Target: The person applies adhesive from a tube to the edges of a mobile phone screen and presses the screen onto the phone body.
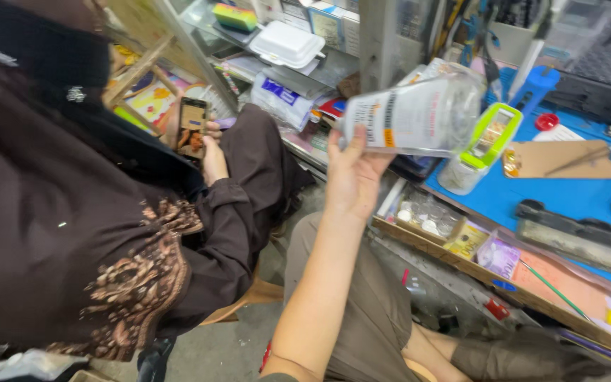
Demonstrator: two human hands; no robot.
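Fingers of left hand (351,173) clamped on clear plastic pouch (415,113), raised over blue worktop (567,194).
Thumb pins its near end, probably to keep it level; right hand not visible. Seated neighbour holds a phone (192,126).

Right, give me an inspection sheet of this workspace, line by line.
Surface: blue mat on a crowded bench, with a wooden tray edge along the front.
Job's things: clear plastic packet with a white label, held up over the bench.
Clutter: green-rimmed clear container, brown board, red cap, white foam box, small packets in the tray.
Grip: left hand holds the packet from below; right hand not in view.
Cables: nothing seen.
Surroundings: a seated person in dark clothes beside, holding a phone; shelves of boxes behind.
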